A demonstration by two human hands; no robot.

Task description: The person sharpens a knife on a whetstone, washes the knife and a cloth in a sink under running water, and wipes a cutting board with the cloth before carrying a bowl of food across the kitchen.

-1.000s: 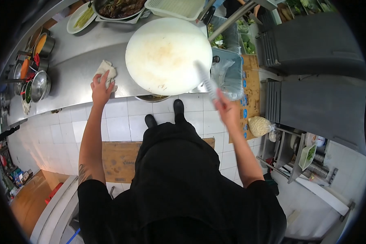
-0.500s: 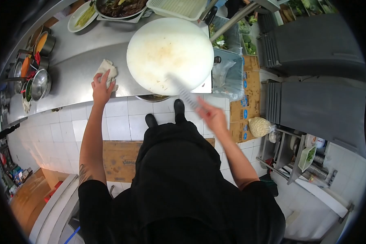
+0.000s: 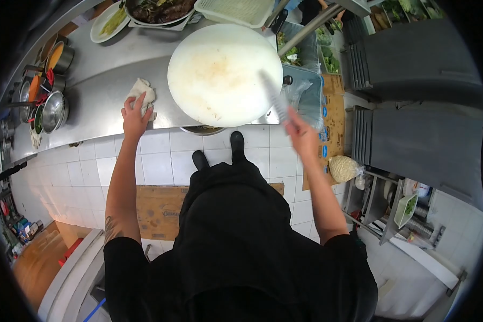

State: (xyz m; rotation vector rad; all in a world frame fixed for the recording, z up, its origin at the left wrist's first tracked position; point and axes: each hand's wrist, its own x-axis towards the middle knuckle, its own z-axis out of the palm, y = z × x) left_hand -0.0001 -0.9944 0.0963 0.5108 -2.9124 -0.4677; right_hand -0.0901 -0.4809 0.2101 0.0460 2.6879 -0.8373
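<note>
A large round white cutting board [image 3: 222, 70] with brownish stains lies on the steel counter [image 3: 104, 99]. My right hand [image 3: 301, 133] is wrapped round the handle of a knife [image 3: 273, 96], blurred by motion, whose blade reaches over the board's right edge. Left of the board, my left hand [image 3: 136, 115] rests on a crumpled beige cloth [image 3: 143, 94] near the counter's front edge, its fingers bent over the cloth. A few small scraps lie near the board's lower edge.
Pots and a steel bowl [image 3: 53, 112] stand at the left. A plate of green stalks [image 3: 111, 22], a pan of dark meat [image 3: 158, 9] and a white basket [image 3: 236, 12] line the back. A lined bin [image 3: 307, 99] is right of the board.
The knife and my right hand swept left over the board's lower part, then back to the right and up. My left hand has stayed on the cloth.
</note>
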